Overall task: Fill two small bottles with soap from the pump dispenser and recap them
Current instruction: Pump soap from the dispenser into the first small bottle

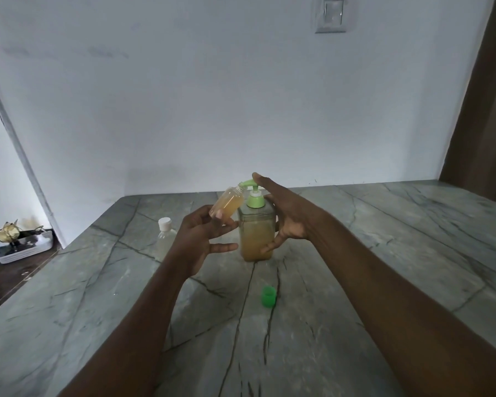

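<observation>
Forearms cut off at bottom edge. White-capped bottle (164, 233), contents unclear, half behind left hand (201, 239), which grips tilted small bottle (226, 206), mostly amber soap, mouth at spout. Pump dispenser (257, 233) mostly full; right hand (287, 213) flat on pump head. Green cap (268, 296) loose on counter (384, 253).

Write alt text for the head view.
The left hand holds an uncapped bottle of soap tilted at the spout of the pump dispenser; the right hand rests on its pump. A green cap and a capped bottle sit on the counter.

Bare left hand (200, 238), bare right hand (288, 214), unsleeved forearms (384, 287).
</observation>
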